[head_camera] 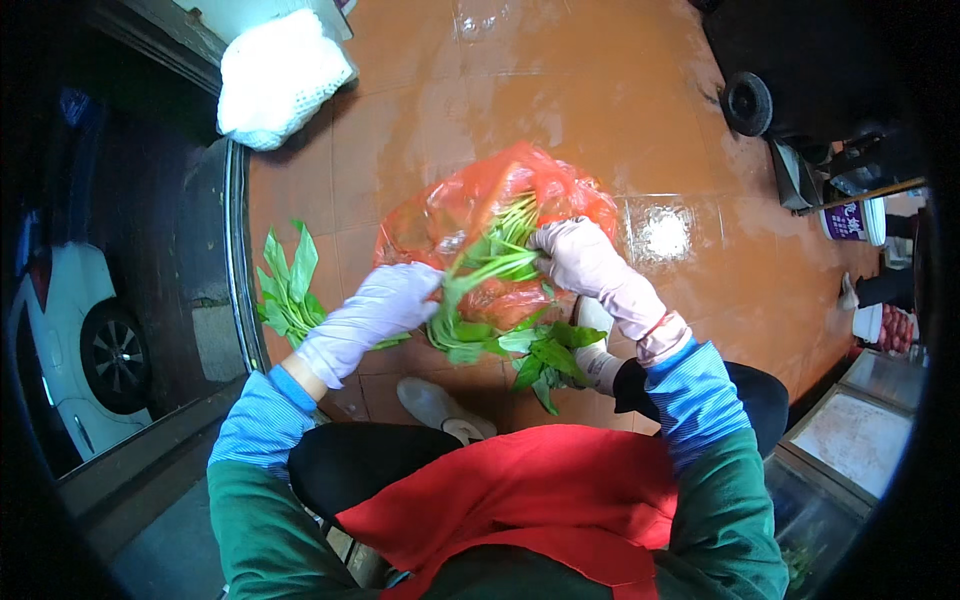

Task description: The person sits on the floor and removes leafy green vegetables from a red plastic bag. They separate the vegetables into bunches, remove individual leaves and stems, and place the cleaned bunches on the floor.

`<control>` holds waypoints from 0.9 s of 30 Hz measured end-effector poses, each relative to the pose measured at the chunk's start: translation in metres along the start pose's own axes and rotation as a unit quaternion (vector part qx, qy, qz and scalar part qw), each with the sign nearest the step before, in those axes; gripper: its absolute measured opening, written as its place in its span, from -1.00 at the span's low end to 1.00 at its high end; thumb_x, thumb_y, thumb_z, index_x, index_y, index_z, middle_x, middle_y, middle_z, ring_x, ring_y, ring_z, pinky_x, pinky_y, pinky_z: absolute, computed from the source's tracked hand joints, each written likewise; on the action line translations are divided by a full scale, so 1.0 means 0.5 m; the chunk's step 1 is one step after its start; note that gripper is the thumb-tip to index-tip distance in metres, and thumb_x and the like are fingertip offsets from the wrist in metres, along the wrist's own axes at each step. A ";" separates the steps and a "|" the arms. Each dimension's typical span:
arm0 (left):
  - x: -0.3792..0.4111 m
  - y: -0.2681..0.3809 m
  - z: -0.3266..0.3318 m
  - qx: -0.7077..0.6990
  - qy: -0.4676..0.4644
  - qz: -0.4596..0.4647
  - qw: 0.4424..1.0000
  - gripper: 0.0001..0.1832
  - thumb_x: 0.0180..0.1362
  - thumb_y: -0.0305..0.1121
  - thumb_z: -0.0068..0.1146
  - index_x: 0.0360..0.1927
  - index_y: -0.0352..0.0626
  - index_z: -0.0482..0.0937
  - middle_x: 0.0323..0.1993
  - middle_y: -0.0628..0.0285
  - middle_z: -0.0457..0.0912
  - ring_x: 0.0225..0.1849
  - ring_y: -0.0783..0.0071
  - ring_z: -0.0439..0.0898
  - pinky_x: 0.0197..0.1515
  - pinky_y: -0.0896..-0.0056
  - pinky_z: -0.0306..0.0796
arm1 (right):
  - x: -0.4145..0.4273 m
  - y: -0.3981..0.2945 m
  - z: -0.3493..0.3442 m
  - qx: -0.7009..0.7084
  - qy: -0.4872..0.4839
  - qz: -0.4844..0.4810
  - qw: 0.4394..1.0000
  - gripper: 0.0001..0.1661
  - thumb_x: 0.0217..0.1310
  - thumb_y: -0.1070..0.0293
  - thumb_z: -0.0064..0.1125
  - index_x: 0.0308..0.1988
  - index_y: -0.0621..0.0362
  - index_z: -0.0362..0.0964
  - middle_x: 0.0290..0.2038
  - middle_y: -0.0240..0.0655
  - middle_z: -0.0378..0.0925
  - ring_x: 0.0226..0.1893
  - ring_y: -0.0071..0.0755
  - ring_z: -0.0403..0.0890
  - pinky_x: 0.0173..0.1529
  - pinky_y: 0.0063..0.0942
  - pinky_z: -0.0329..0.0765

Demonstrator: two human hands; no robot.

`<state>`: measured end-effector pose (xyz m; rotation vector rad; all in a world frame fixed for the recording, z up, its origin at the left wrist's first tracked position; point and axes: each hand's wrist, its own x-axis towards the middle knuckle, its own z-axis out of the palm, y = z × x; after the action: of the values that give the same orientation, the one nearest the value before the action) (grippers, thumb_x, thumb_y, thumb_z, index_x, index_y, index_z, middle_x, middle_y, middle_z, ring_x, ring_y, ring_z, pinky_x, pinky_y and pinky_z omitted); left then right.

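Observation:
A red translucent plastic bag [442, 202] lies on the floor in front of me, its mouth towards me. Long green stems of a leafy vegetable [514, 217] show inside it. My right hand [581, 251], in a pale pinkish glove, is closed on stems at the bag's right side. A blurred bunch of stems [454, 315] stretches from there towards my left hand [386, 300], gloved in pale lilac. The left fingers are curled against the bag's edge and the bunch; what they grip is unclear. Loose leafy greens [551, 360] hang near my shoe.
Another pile of leafy greens [292, 285] lies left, beside a metal door track [240, 247]. A white bundle [281, 79] stands at upper left. Wet tiles [660, 150] surround the bag. A black wheel [748, 103] and a white bucket [855, 221] are right. A white car [82, 337] is outside.

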<state>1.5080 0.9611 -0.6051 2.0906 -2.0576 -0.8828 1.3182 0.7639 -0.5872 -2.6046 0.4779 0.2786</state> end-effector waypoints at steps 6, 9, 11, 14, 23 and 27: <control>-0.116 0.002 -0.102 -0.016 0.018 -0.168 0.985 -0.68 0.07 -0.25 0.04 -0.15 -0.21 0.52 -0.17 -0.02 0.53 -0.11 0.10 0.51 -0.08 0.22 0.38 | -0.073 -0.026 -0.136 0.241 0.080 0.088 0.963 -0.72 0.06 0.33 0.10 -0.18 0.19 0.45 -0.30 -0.13 0.54 -0.27 -0.27 0.55 -0.16 -0.40 0.44; -0.147 0.040 -0.150 -0.164 0.146 -0.167 0.961 -0.69 0.13 -0.35 0.02 -0.06 -0.22 0.48 -0.15 0.07 0.55 -0.11 0.29 0.54 -0.05 0.39 0.37 | -0.090 -0.050 -0.156 0.470 0.125 0.056 0.872 -0.71 0.09 0.34 0.11 -0.16 0.24 0.43 -0.29 -0.31 0.54 -0.28 -0.49 0.50 -0.16 -0.51 0.42; -0.151 0.072 -0.192 -0.218 0.212 -0.133 0.943 -0.71 0.15 -0.37 -0.01 -0.06 -0.23 0.48 -0.16 0.13 0.56 -0.13 0.40 0.55 -0.05 0.45 0.37 | -0.104 -0.092 -0.187 0.484 0.142 0.030 0.863 -0.65 0.14 0.33 0.07 -0.09 0.28 0.38 -0.28 -0.40 0.51 -0.27 -0.59 0.45 -0.15 -0.57 0.41; -0.166 0.153 -0.246 -0.402 0.258 -0.113 0.871 -0.71 0.16 -0.36 -0.05 -0.08 -0.26 0.50 -0.25 0.15 0.59 -0.23 0.49 0.55 -0.10 0.51 0.38 | -0.121 -0.145 -0.216 0.572 0.107 -0.021 0.813 -0.61 0.20 0.28 0.01 -0.06 0.33 0.30 -0.26 -0.36 0.49 -0.33 -0.60 0.47 -0.20 -0.57 0.43; -0.184 0.265 -0.202 -0.504 0.304 -0.097 0.803 -0.73 0.20 -0.33 -0.06 -0.17 -0.35 0.50 -0.35 0.20 0.61 -0.32 0.56 0.56 -0.20 0.56 0.41 | -0.166 -0.192 -0.109 0.798 -0.026 -0.028 0.602 -0.65 0.21 0.28 0.00 -0.08 0.28 0.29 -0.38 -0.30 0.47 -0.42 -0.49 0.51 -0.30 -0.57 0.50; -0.197 0.293 -0.158 -0.537 0.316 -0.109 0.774 -0.72 0.18 -0.28 -0.02 -0.19 -0.30 0.51 -0.38 0.22 0.61 -0.32 0.57 0.55 -0.23 0.55 0.40 | -0.168 -0.212 -0.064 0.792 0.018 -0.033 0.610 -0.62 0.20 0.23 0.03 -0.09 0.28 0.29 -0.36 -0.29 0.48 -0.39 -0.49 0.52 -0.26 -0.56 0.50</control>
<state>1.4189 1.0132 -0.4414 1.5702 -0.6513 -0.8709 1.2848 0.8600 -0.4923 -0.8268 0.3299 -0.2095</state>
